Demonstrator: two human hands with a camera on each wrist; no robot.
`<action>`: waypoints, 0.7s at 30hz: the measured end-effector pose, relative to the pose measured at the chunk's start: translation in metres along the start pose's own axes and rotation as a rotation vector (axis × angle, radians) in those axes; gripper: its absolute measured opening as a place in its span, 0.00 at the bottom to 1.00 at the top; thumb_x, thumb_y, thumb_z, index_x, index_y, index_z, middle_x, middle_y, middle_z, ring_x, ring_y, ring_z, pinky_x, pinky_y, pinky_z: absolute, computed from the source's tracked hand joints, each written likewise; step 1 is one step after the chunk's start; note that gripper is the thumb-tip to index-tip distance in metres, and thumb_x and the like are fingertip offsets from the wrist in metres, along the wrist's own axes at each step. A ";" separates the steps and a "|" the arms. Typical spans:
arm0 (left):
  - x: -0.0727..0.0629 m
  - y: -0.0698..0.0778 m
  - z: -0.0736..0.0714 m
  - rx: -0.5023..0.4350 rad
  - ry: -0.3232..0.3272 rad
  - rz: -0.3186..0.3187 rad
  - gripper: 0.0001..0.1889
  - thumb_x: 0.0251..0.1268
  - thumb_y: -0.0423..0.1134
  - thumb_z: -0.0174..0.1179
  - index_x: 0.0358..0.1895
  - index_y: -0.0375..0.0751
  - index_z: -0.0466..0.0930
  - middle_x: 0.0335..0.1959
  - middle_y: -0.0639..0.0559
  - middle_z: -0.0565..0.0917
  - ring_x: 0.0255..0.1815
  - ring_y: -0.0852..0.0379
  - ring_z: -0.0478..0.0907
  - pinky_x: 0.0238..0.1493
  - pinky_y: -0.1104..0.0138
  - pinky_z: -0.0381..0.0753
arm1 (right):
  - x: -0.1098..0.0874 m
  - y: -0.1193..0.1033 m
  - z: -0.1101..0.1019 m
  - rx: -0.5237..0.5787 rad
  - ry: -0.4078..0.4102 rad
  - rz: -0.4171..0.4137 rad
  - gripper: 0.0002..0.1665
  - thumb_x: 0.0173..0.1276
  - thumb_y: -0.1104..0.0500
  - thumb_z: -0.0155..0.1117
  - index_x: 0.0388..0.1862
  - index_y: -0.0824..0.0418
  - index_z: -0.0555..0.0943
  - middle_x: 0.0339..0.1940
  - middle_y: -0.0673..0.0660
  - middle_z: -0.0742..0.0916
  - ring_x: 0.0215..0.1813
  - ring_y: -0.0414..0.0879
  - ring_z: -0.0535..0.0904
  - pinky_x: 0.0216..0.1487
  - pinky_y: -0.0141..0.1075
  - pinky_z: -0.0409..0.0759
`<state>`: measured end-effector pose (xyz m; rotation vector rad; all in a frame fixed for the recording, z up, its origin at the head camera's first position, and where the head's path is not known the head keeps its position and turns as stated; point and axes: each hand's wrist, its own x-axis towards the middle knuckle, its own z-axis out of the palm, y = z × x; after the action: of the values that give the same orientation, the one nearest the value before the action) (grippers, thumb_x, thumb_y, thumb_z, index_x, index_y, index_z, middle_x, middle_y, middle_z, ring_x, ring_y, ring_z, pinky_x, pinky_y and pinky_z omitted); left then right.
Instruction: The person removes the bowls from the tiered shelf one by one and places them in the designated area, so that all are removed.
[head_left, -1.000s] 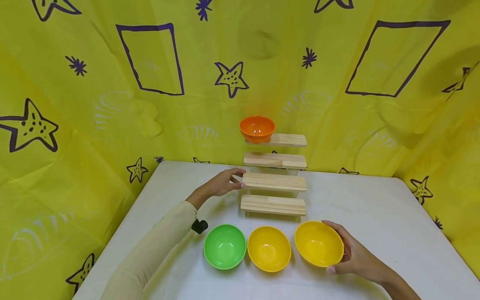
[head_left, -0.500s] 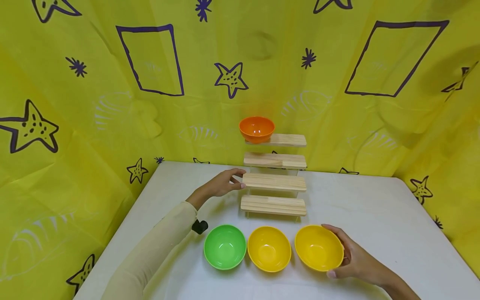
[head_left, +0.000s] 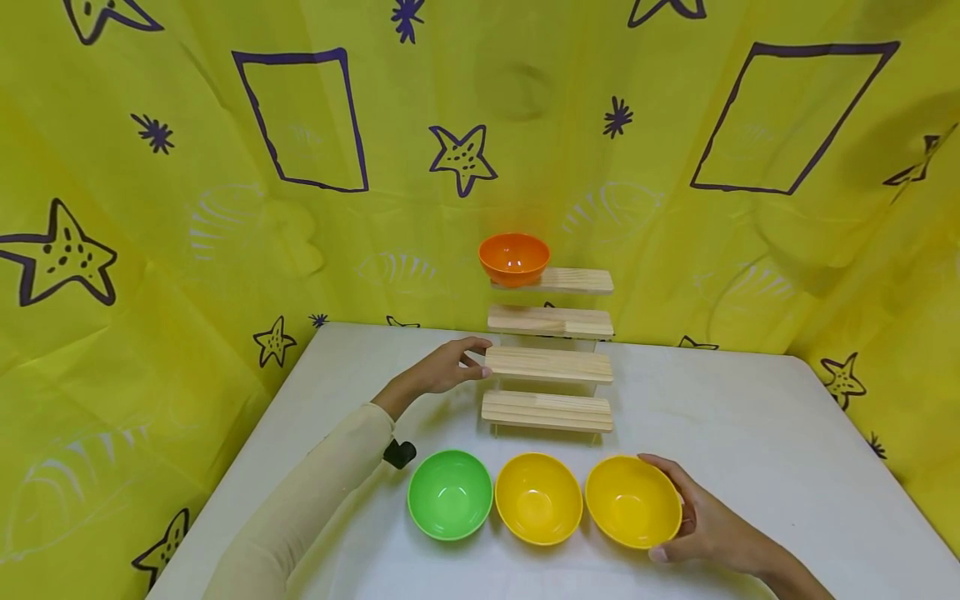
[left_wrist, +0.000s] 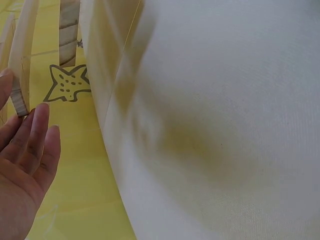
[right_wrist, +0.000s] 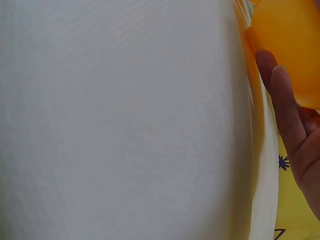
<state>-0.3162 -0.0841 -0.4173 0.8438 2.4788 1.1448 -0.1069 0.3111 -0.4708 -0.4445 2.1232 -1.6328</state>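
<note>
My right hand [head_left: 708,521] grips the right-hand yellow bowl [head_left: 633,502] from its right side, thumb at the near rim and fingers round the far side. In the right wrist view, fingers lie along the outside of that yellow bowl [right_wrist: 290,45]. A second yellow bowl [head_left: 538,498] and a green bowl [head_left: 451,495] stand in a row to its left. My left hand [head_left: 450,367] pinches the left end of a slat on the four-step wooden stand [head_left: 549,364]. The left wrist view has the thumb and fingers on either side of the slat [left_wrist: 21,75].
An orange bowl [head_left: 514,259] sits at the left of the stand's top step, overhanging its left end. The white table [head_left: 720,408] ends at a yellow patterned curtain [head_left: 397,217] behind and at both sides. A black object [head_left: 400,453] shows beside the left sleeve.
My right hand has brought the yellow bowl down and nearer to me, then slightly left toward the middle bowl. The left hand and the stand have stayed put.
</note>
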 end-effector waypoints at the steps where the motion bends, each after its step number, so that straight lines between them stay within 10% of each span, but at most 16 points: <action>1: 0.000 0.000 0.000 -0.001 0.000 -0.002 0.29 0.73 0.42 0.61 0.73 0.38 0.66 0.70 0.40 0.73 0.61 0.44 0.79 0.56 0.58 0.82 | 0.000 0.000 0.000 0.002 -0.001 0.000 0.61 0.57 0.65 0.75 0.80 0.61 0.46 0.75 0.75 0.56 0.60 0.35 0.76 0.57 0.30 0.80; 21: 0.001 -0.001 0.000 0.001 -0.004 0.002 0.29 0.73 0.41 0.61 0.73 0.37 0.66 0.69 0.39 0.74 0.61 0.43 0.80 0.55 0.59 0.82 | -0.002 0.001 -0.001 -0.051 0.003 0.087 0.61 0.55 0.64 0.76 0.79 0.55 0.48 0.74 0.66 0.61 0.63 0.34 0.73 0.60 0.26 0.77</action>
<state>-0.3178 -0.0840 -0.4175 0.8483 2.4764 1.1412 -0.1059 0.3134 -0.4716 -0.3598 2.1597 -1.5349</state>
